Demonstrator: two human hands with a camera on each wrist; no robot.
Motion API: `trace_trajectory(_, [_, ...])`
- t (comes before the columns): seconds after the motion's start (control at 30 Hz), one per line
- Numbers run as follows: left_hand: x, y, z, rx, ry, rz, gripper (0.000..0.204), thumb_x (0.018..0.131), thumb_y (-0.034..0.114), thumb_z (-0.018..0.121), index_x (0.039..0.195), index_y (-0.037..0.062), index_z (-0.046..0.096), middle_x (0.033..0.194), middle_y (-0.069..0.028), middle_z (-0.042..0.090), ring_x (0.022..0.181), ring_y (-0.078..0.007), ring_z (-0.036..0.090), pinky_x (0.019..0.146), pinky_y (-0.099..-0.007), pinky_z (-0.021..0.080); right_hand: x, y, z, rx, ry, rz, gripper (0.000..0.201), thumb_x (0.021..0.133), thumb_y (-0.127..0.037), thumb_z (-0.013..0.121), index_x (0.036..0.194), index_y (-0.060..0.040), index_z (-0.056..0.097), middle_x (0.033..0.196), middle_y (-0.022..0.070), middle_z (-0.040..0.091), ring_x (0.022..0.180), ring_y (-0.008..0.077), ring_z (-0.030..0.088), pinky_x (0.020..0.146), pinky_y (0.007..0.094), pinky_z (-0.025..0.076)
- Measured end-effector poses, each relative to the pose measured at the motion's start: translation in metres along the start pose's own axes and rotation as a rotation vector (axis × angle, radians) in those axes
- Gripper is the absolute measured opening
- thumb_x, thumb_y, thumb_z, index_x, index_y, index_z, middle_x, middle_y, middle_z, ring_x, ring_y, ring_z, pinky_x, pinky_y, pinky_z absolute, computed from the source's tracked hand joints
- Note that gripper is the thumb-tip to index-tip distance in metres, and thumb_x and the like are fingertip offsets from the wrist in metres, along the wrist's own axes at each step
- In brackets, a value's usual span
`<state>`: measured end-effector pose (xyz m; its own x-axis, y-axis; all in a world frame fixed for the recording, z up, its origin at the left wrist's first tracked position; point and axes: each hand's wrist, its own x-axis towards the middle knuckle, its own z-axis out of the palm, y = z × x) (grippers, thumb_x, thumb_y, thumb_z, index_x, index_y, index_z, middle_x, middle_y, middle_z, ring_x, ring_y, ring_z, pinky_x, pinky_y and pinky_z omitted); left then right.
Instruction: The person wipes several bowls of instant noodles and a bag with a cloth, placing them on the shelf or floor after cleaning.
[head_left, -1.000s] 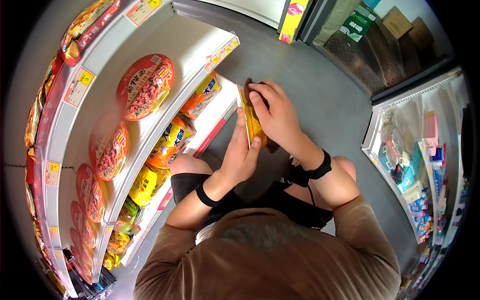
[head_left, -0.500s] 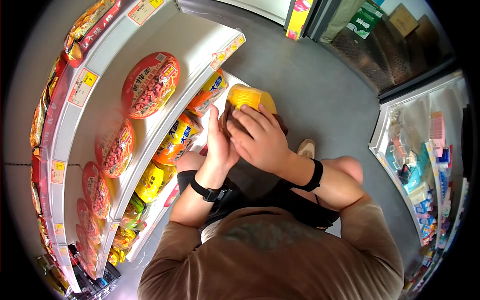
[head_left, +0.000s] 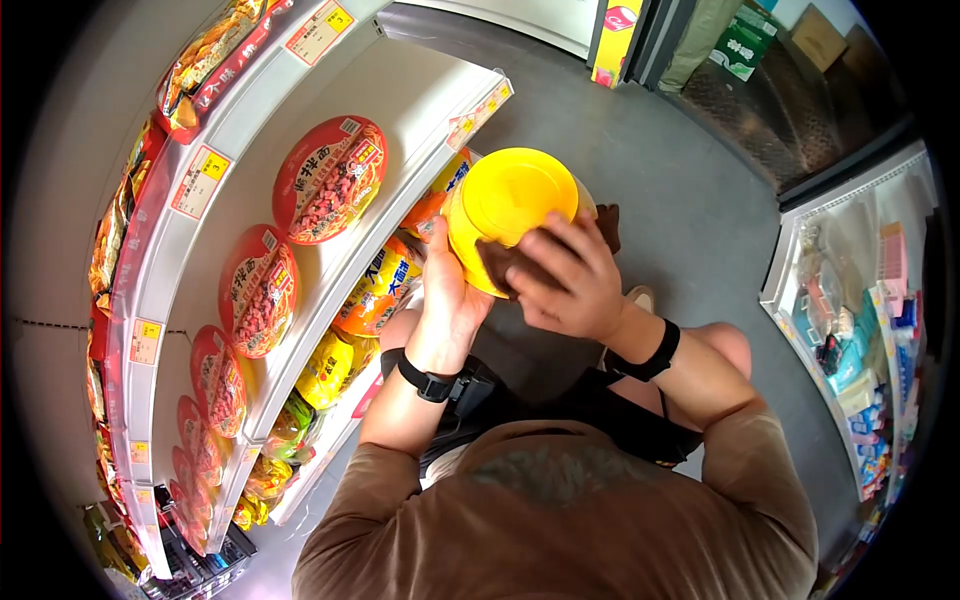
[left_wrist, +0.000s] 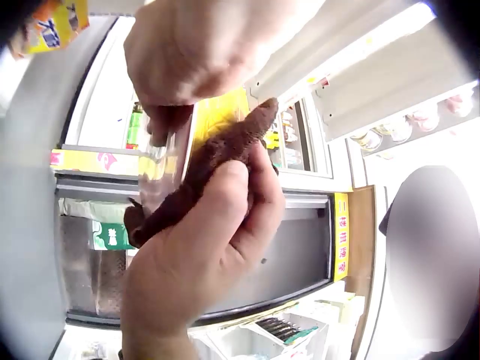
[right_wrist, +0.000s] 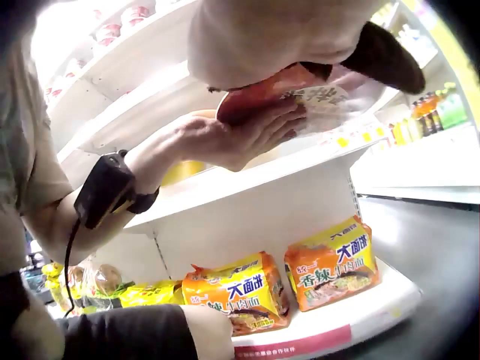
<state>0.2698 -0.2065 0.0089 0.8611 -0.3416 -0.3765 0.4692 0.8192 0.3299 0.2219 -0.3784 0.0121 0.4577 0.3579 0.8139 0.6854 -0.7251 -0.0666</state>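
A round instant noodle bowl (head_left: 525, 180) is held upside down in front of the body, its yellow base facing up. My left hand (head_left: 455, 300) grips it from the near left, thumb up along the side. In the right wrist view, the fingers of that hand lie flat along the red printed lid (right_wrist: 262, 97). My right hand (head_left: 575, 285), blurred, holds a brown cloth (head_left: 505, 262) against the bowl's near side. The left wrist view shows the right thumb and fingers pinching the cloth (left_wrist: 214, 161), which wraps partly around the bowl.
On the left, a white shelf (head_left: 430, 70) carries a row of red noodle bowls (head_left: 330, 180). Orange noodle packs (head_left: 380, 285) and yellow packs (head_left: 325, 370) stand on the shelf below. Another stocked shelf (head_left: 850, 330) is to the right, with grey floor (head_left: 680, 200) between.
The bowl has turned from standing on edge between the hands to base up. My right hand and the cloth have shifted over its near side; the left hand stays beneath and beside it.
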Motion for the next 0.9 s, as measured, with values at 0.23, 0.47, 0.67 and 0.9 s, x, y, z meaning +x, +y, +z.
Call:
trace_trajectory(0.23, [-0.015, -0.007, 0.008, 0.080, 0.038, 0.108, 0.059, 0.108, 0.048, 0.026, 0.149, 0.0082, 0.039, 0.150, -0.0123, 0.047, 0.137, -0.0300, 0.046, 0.116, -0.0456, 0.036, 0.005, 0.044, 0.001, 0.473, 0.130, 0.756, 0.031, 0.096, -0.013, 0.052, 0.124, 0.0009, 0.058, 0.125, 0.0217, 0.060, 0.110, 0.0388, 0.061, 0.095, 0.0389, 0.049])
trace_trajectory(0.47, [0.000, 0.009, -0.014, 0.143, 0.051, 0.102, 0.056, 0.109, 0.044, 0.027, 0.145, 0.0053, 0.043, 0.143, -0.0132, 0.055, 0.131, -0.0293, 0.052, 0.112, -0.0460, 0.041, 0.021, 0.000, 0.000, 0.276, 0.040, 0.666, 0.037, 0.096, -0.023, 0.058, 0.127, -0.0023, 0.058, 0.133, 0.0254, 0.053, 0.116, 0.0435, 0.056, 0.097, 0.0450, 0.048])
trace_trajectory(0.67, [0.006, 0.010, -0.025, 0.097, -0.026, 0.105, 0.055, 0.109, 0.046, 0.029, 0.142, 0.0063, 0.048, 0.138, -0.0122, 0.058, 0.126, -0.0269, 0.056, 0.108, -0.0433, 0.045, 0.021, 0.001, -0.001, 0.198, -0.001, 0.338, 0.037, 0.094, -0.024, 0.063, 0.125, -0.0045, 0.060, 0.131, 0.0220, 0.056, 0.119, 0.0389, 0.057, 0.099, 0.0400, 0.048])
trace_trajectory(0.9, [-0.028, 0.000, -0.015, 0.655, 0.163, 0.351, 0.039, 0.108, 0.038, 0.044, 0.104, 0.0048, 0.066, 0.089, -0.0025, 0.063, 0.078, -0.0112, 0.057, 0.070, -0.0282, 0.047, 0.013, 0.067, 0.007, 1.063, -0.129, 1.309, 0.029, 0.102, -0.022, 0.054, 0.121, -0.0017, 0.061, 0.114, 0.0045, 0.064, 0.103, 0.0125, 0.059, 0.092, 0.0249, 0.044])
